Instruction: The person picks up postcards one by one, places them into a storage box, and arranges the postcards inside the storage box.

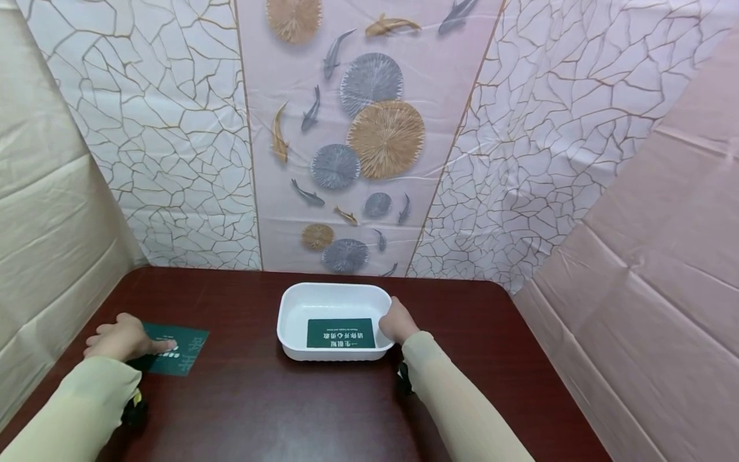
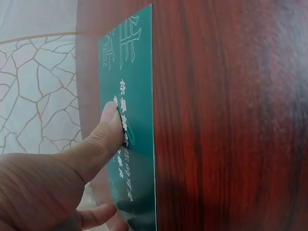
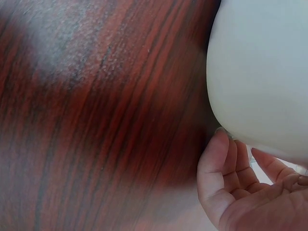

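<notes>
A dark green card (image 1: pixel 193 350) with white lettering lies at the left of the table. My left hand (image 1: pixel 118 340) has its straight thumb pressed on the lettering, as the left wrist view also shows on the card (image 2: pixel 137 159). The other fingers spread past the card's far left side, partly hidden. In the middle stands a white plastic tray (image 1: pixel 335 354), with a second green card (image 1: pixel 340 332) inside. My right hand (image 1: pixel 397 321) grips the tray's right end. In the right wrist view, curled fingers of the right hand (image 3: pixel 245 187) meet the tray's white wall (image 3: pixel 260 82).
The dark red wood-grain table (image 1: pixel 277 410) has rounded back corners. Behind it hangs a patterned cloth (image 1: pixel 340 212) with fish and round leaf shapes. Plain beige cloth stands along the left (image 1: pixel 58 192) and the right (image 1: pixel 646 289).
</notes>
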Action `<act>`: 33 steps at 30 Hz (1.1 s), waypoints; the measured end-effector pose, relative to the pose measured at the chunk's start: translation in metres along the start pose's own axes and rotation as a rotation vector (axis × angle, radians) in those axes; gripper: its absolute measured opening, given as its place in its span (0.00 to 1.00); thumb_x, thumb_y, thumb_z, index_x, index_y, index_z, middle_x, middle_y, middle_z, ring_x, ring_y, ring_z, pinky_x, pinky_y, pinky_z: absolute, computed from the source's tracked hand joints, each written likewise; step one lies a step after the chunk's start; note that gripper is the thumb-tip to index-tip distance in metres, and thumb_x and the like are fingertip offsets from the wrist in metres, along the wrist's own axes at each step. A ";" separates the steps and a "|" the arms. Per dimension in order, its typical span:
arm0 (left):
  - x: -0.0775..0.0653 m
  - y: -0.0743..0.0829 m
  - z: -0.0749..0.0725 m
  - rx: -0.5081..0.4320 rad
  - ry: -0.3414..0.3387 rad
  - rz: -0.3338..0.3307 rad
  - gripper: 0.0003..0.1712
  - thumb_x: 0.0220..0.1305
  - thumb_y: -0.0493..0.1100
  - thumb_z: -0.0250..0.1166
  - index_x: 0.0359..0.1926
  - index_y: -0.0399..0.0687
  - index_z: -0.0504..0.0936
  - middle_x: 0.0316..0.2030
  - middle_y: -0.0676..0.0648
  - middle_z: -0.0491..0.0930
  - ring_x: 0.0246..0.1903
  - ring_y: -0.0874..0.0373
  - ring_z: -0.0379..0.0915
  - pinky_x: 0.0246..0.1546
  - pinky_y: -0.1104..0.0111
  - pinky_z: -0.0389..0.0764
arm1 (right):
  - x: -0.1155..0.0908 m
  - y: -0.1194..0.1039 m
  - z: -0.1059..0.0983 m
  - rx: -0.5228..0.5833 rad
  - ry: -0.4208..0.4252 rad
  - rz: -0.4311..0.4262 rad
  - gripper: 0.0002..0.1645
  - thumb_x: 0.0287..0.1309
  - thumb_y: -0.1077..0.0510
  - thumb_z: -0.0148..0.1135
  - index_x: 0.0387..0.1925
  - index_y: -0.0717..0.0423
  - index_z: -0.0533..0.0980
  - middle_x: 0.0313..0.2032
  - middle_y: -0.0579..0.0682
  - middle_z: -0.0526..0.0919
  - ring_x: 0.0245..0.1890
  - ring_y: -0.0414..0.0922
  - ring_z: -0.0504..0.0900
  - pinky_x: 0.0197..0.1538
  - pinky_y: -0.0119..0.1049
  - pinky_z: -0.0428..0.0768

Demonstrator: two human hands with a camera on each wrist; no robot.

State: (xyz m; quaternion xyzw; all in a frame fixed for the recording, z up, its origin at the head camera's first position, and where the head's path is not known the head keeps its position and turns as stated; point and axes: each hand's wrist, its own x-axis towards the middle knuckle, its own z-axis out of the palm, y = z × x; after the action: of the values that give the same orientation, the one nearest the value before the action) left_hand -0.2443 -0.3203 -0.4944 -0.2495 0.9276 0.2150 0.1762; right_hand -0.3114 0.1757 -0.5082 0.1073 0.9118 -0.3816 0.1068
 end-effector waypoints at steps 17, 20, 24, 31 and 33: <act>0.002 -0.002 0.000 -0.023 0.015 -0.010 0.86 0.33 0.72 0.76 0.66 0.16 0.33 0.52 0.09 0.43 0.54 0.15 0.44 0.55 0.34 0.56 | -0.002 -0.002 -0.001 0.000 -0.002 0.002 0.41 0.61 0.69 0.53 0.73 0.61 0.51 0.66 0.61 0.64 0.60 0.54 0.68 0.60 0.55 0.69; 0.006 -0.005 0.002 -0.016 0.018 -0.011 0.87 0.31 0.73 0.76 0.65 0.15 0.34 0.51 0.09 0.44 0.54 0.15 0.45 0.55 0.34 0.57 | -0.002 -0.002 0.000 0.000 -0.001 0.001 0.41 0.60 0.69 0.54 0.73 0.61 0.51 0.66 0.61 0.64 0.60 0.54 0.68 0.60 0.55 0.69; 0.008 -0.006 0.002 -0.007 0.027 -0.001 0.86 0.31 0.73 0.76 0.63 0.13 0.36 0.49 0.10 0.46 0.52 0.16 0.46 0.54 0.35 0.58 | -0.002 -0.003 0.000 0.002 0.004 0.002 0.41 0.60 0.69 0.54 0.73 0.61 0.52 0.65 0.61 0.66 0.59 0.54 0.69 0.59 0.55 0.70; 0.006 -0.005 0.001 -0.036 0.046 0.013 0.82 0.33 0.72 0.76 0.60 0.12 0.38 0.47 0.12 0.47 0.52 0.17 0.46 0.52 0.35 0.60 | -0.002 -0.003 -0.001 0.007 0.001 0.002 0.41 0.60 0.69 0.55 0.72 0.61 0.52 0.64 0.61 0.66 0.58 0.54 0.70 0.59 0.55 0.70; 0.005 -0.007 0.002 -0.046 0.054 0.031 0.82 0.32 0.72 0.76 0.60 0.11 0.39 0.46 0.12 0.47 0.52 0.17 0.46 0.51 0.35 0.61 | -0.002 -0.003 0.000 0.014 -0.002 0.010 0.41 0.60 0.69 0.55 0.72 0.60 0.53 0.64 0.60 0.66 0.58 0.54 0.70 0.59 0.55 0.70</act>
State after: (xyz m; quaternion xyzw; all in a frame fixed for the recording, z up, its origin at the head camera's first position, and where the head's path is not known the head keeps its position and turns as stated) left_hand -0.2441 -0.3262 -0.5006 -0.2450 0.9306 0.2320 0.1419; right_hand -0.3101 0.1739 -0.5054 0.1124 0.9084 -0.3877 0.1088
